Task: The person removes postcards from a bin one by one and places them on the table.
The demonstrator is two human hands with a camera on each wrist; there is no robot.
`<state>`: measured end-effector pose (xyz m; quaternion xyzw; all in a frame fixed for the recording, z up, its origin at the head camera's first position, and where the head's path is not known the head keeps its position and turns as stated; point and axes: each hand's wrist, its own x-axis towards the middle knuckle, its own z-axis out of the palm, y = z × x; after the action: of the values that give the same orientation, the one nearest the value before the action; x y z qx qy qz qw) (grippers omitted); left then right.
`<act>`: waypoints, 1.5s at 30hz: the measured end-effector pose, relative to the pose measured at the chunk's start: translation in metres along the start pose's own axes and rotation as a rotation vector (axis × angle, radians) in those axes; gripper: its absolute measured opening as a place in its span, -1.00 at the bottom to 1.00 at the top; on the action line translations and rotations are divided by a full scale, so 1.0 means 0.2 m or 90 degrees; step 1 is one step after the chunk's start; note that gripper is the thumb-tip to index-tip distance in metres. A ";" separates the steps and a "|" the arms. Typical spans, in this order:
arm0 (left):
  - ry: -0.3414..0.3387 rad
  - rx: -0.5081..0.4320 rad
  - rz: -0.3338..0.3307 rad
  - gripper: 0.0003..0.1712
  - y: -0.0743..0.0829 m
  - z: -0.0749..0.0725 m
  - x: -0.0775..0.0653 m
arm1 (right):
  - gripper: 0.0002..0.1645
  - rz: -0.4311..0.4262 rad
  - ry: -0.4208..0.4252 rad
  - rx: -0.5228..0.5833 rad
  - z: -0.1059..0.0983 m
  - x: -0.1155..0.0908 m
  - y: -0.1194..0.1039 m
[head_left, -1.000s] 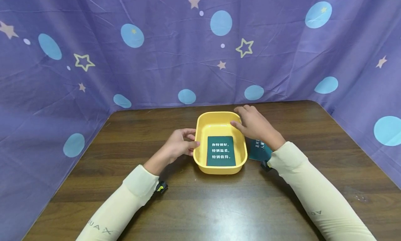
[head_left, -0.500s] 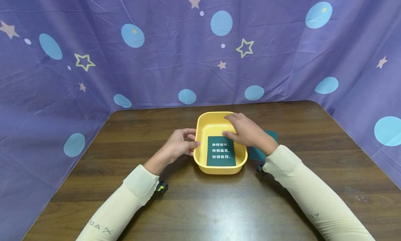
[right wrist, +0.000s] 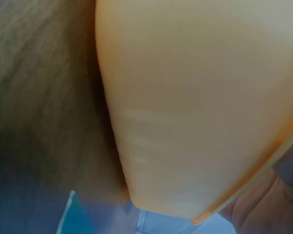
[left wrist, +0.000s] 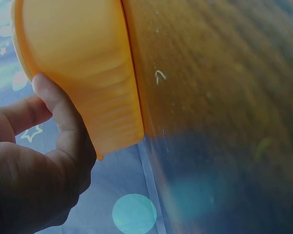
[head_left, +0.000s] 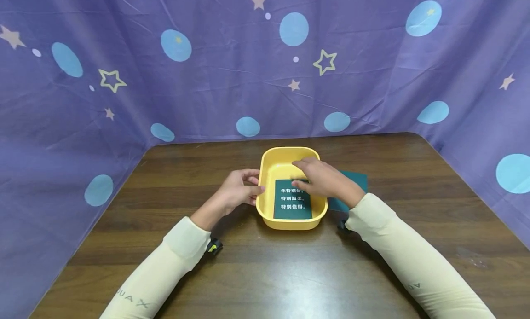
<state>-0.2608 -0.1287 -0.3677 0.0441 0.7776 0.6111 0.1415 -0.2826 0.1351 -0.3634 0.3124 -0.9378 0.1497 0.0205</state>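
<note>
Likely light, stiff and slick, best pinched by 2 edges, the green card [head_left: 292, 202] lies in the yellow bin [head_left: 291, 224] the left hand [head_left: 237, 189] grips, the loose right hand [head_left: 324, 177] above seemingly holding nothing
</note>
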 end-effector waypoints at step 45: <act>0.003 0.003 -0.010 -0.32 0.01 -0.01 0.00 | 0.15 -0.002 -0.096 -0.085 0.06 0.04 -0.02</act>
<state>-0.2611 -0.1295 -0.3662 0.0373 0.7794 0.6085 0.1444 -0.2855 0.1245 -0.3721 0.3222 -0.9441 0.0632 -0.0290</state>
